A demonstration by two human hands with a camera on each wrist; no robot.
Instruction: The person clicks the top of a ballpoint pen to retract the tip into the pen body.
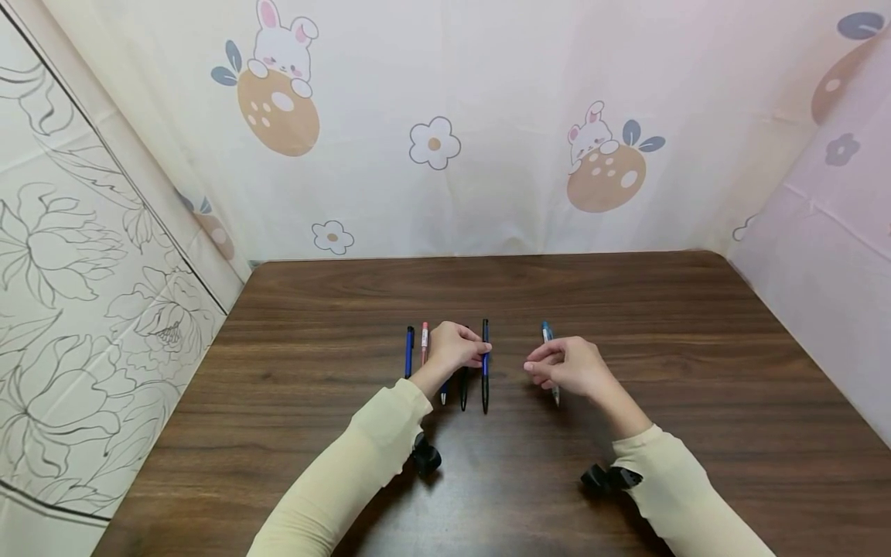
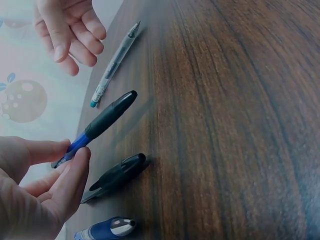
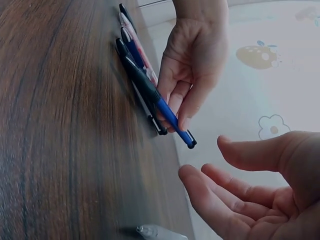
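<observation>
My left hand (image 1: pixel 454 348) pinches a blue pen with a black grip (image 1: pixel 485 389) between thumb and fingers. In the left wrist view this pen (image 2: pixel 111 115) is raised off the table and tilted. A black pen (image 1: pixel 464 393) and a blue pen with a silver tip (image 1: pixel 443 394) lie under and beside that hand, partly covered. My right hand (image 1: pixel 574 367) holds nothing, its thumb and fingers apart in the right wrist view. Below it a clear pen with a blue end (image 1: pixel 547 333) lies on the table, partly hidden by the hand.
Left of my left hand lie a blue pen with a black top (image 1: pixel 409 352) and a pink-red pen (image 1: pixel 425 339). The dark wooden table (image 1: pixel 334 309) meets a printed curtain (image 1: pixel 487 209) at its back edge. Black wrist cameras sit near both sleeves.
</observation>
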